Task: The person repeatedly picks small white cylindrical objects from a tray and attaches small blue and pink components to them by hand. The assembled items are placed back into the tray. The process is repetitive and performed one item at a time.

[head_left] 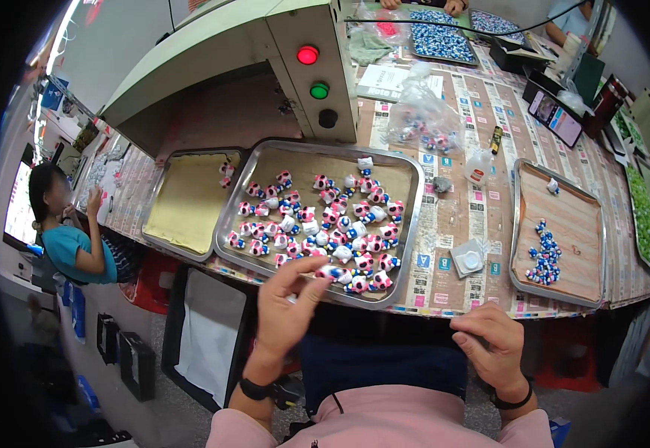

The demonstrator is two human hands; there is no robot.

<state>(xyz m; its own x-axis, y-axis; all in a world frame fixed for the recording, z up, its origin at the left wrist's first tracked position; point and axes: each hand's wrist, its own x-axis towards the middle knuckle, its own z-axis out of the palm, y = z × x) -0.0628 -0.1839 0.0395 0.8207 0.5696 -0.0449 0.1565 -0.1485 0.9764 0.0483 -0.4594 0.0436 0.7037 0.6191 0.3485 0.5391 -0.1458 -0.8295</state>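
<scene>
My left hand (289, 305) is over the front edge of a metal tray (415, 216) lined with brown paper. Its thumb and index finger close around one end of a small pink, white and blue cat-like figurine (335, 274). Many similar figurines (330, 216) lie loosely in that tray, mostly toward its middle and front. My right hand (491, 345) is apart from it, just off the table's front edge. Its fingers are curled toward the thumb, and whatever may be between them is hidden.
A grey machine (314, 26) with red and green lights stands behind the trays. Left is a yellow-lined tray (183, 201); right, a tray (564, 239) of small blue figurines. A plastic bag (422, 119), bottle (478, 166) and phone (555, 118) sit farther back. A person (78, 246) is at left.
</scene>
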